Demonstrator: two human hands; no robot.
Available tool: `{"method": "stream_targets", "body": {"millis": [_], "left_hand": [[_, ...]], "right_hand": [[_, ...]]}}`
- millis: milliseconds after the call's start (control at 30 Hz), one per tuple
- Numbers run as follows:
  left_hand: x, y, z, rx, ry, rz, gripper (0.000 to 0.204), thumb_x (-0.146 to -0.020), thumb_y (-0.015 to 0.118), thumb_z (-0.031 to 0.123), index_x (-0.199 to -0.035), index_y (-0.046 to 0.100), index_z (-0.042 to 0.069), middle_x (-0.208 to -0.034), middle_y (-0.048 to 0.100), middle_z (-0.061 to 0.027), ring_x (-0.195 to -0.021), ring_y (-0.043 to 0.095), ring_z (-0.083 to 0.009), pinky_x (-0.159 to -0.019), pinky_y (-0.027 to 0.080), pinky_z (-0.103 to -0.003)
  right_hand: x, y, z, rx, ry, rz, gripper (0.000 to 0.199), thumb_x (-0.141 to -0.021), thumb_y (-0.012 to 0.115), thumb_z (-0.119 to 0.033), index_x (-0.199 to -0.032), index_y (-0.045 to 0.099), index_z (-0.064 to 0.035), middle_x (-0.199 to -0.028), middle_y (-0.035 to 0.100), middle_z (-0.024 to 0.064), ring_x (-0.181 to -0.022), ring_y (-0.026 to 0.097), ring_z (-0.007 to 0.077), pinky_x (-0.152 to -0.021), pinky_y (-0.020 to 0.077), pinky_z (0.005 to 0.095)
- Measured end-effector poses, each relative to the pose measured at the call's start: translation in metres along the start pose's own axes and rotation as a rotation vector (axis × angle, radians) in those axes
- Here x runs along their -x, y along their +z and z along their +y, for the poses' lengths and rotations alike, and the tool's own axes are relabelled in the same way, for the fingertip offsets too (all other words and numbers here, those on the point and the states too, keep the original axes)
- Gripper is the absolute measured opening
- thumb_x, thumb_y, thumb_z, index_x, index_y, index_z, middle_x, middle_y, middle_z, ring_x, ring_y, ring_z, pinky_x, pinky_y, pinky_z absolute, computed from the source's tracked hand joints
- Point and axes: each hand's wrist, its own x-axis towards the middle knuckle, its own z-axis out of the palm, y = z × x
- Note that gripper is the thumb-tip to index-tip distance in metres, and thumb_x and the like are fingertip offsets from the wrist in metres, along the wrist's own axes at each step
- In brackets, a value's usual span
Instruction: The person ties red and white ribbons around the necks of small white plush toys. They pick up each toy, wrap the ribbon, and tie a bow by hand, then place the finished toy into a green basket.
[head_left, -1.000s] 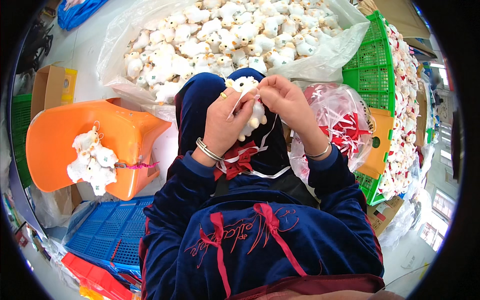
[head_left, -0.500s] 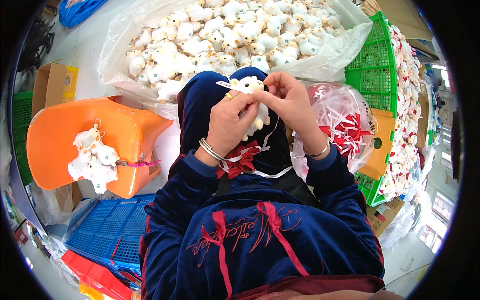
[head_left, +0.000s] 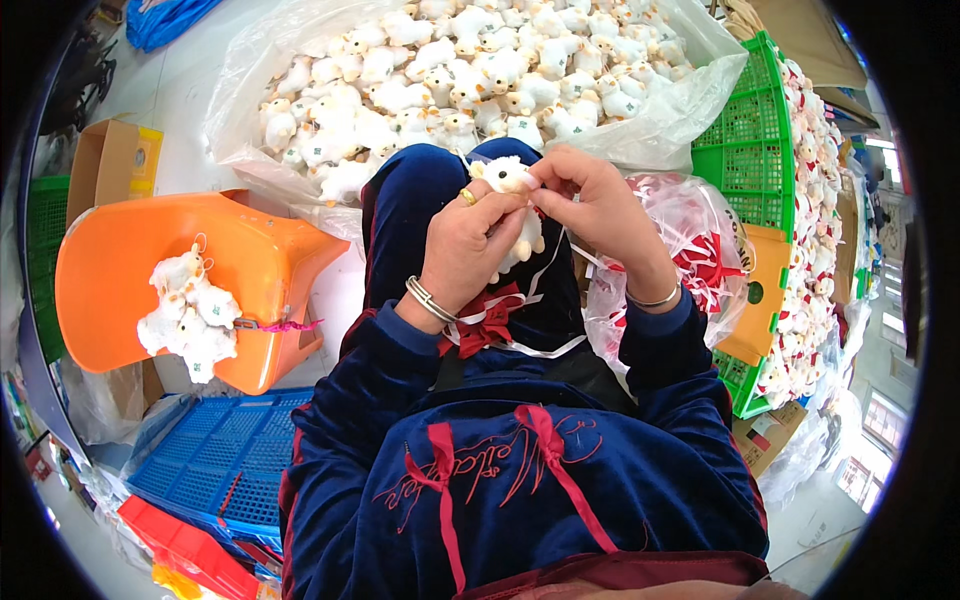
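Note:
My left hand (head_left: 462, 250) is closed round a small white plush animal (head_left: 507, 174) above my lap, thumb and fingers about its neck. The toy's head points up and its body hangs below my fingers. My right hand (head_left: 598, 208) is closed in a pinch at the toy's neck, against my left fingertips. What lies between these fingertips is too small to make out. Red ribbon pieces with white strips (head_left: 486, 328) lie on my lap beneath the toy.
A clear plastic bag (head_left: 235, 125) heaped with white plush toys lies ahead. On the left, an orange chair (head_left: 110, 285) bears several toys, with a blue crate (head_left: 215, 455) nearer me. A bag of red and white ribbons (head_left: 705, 225) and a green crate (head_left: 745, 150) stand right.
Both hands and the toy have shifted slightly right. The white tag that stuck out beside the toy's head no longer shows. My right fingers have turned a little at the toy's neck.

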Motion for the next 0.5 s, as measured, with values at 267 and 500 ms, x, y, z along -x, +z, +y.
{"method": "stream_targets", "body": {"millis": [267, 500], "left_hand": [[0.000, 0.000, 0.002, 0.052, -0.040, 0.036, 0.009, -0.088, 0.073, 0.005, -0.097, 0.073, 0.005, -0.084, 0.065, -0.0084, -0.072, 0.066, -0.0225, -0.064, 0.053, -0.032], [0.000, 0.002, 0.003, 0.040, -0.041, 0.048, 0.008, -0.089, 0.073, 0.004, -0.097, 0.073, 0.004, -0.085, 0.067, -0.0092, -0.070, 0.066, -0.0203, -0.063, 0.052, -0.030]], "right_hand": [[0.007, 0.003, 0.012, -0.594, 0.058, -0.001, 0.015, -0.097, 0.067, -0.011, -0.104, 0.067, 0.0016, -0.092, 0.068, 0.0009, -0.077, 0.058, 0.0063, -0.068, 0.0488, 0.0252], [0.014, 0.002, 0.006, 0.186, 0.052, 0.093, 0.018, -0.091, 0.069, -0.013, -0.098, 0.069, 0.0032, -0.083, 0.069, 0.0139, -0.072, 0.066, 0.0244, -0.067, 0.0521, 0.0372]]}}
